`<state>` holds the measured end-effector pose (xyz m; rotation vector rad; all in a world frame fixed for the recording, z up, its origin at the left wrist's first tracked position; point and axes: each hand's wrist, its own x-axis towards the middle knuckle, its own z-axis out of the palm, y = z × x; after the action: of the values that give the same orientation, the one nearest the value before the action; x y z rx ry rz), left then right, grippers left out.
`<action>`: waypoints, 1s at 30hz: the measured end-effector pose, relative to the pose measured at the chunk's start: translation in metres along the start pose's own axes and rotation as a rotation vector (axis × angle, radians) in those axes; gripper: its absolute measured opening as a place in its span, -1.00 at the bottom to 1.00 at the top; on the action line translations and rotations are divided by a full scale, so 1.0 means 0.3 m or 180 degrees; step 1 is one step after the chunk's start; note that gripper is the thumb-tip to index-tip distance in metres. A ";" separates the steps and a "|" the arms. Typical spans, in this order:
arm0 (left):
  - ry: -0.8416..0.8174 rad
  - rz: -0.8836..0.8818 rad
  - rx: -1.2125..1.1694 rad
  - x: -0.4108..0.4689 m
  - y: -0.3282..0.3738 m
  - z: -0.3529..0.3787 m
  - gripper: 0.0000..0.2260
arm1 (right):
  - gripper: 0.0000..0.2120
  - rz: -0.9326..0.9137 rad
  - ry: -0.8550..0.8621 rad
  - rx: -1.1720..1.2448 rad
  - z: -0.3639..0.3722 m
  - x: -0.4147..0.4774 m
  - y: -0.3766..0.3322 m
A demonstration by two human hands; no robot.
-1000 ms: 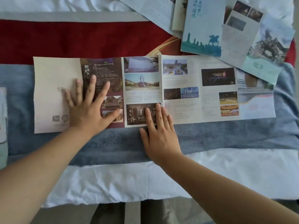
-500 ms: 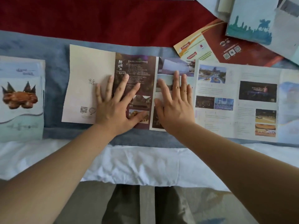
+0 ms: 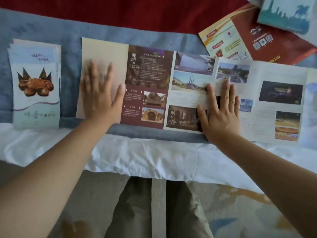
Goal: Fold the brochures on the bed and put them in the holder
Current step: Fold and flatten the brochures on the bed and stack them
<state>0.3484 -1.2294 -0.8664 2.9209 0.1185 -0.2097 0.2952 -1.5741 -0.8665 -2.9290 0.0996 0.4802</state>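
A long brochure (image 3: 151,79) lies unfolded flat across the bed, with a cream end panel at the left, a maroon text panel, then photo panels running off to the right. My left hand (image 3: 99,93) lies flat with spread fingers on the cream panel. My right hand (image 3: 221,109) presses flat on the photo panels near a crease. A stack of folded brochures (image 3: 35,83) with a brown creature drawing lies at the far left. No holder shows in the view.
A red and yellow leaflet (image 3: 248,42) and a teal skyline brochure (image 3: 284,14) lie at the upper right. The bed has a blue blanket (image 3: 42,26), a red band (image 3: 120,12) and a white sheet edge (image 3: 137,157). My legs stand below.
My left hand slid left from the maroon panel onto the cream panel. My right hand moved right along the photo panels. The view shifted left and closer.
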 end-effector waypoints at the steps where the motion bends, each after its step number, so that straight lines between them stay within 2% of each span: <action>1: -0.0001 -0.0132 -0.0181 0.003 -0.014 -0.006 -0.39 | -0.37 -0.0009 0.0049 0.0003 0.009 0.002 0.002; 3: -0.0038 -0.0192 -0.0575 0.004 -0.020 -0.011 -0.36 | -0.38 0.0030 0.0158 0.0018 0.026 0.007 0.000; 10: -0.0269 -0.0103 -0.1193 0.008 0.038 -0.043 -0.25 | -0.39 0.0042 0.0318 0.0049 0.046 0.007 -0.003; 14: -0.0363 0.0229 -0.1694 -0.009 0.097 -0.061 -0.32 | -0.38 0.0032 0.0137 0.0029 0.026 0.006 -0.007; 17: -0.0572 0.0244 -0.2479 -0.031 0.182 -0.071 -0.36 | -0.37 -0.0032 -0.0013 0.0044 -0.004 0.003 0.001; 19: -0.0644 0.0255 -0.2680 -0.051 0.268 -0.084 -0.40 | -0.36 -0.0168 -0.0080 0.0029 -0.030 0.004 0.023; 24: -0.0792 0.0936 -0.1834 -0.107 0.500 -0.086 -0.31 | -0.29 -0.0439 -0.0166 -0.0119 -0.080 -0.034 0.125; 27: -0.0985 0.0855 -0.1547 -0.139 0.629 -0.054 -0.29 | -0.32 -0.0445 -0.0223 0.0135 -0.088 -0.071 0.203; 30: -0.1082 0.0787 -0.0917 -0.145 0.710 0.005 -0.30 | -0.33 -0.0307 -0.0202 0.0165 -0.086 -0.113 0.286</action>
<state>0.3255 -1.4401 -0.8180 2.5403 -0.2435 -0.5880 0.2633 -1.6617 -0.8450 -2.8492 -0.0366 0.5462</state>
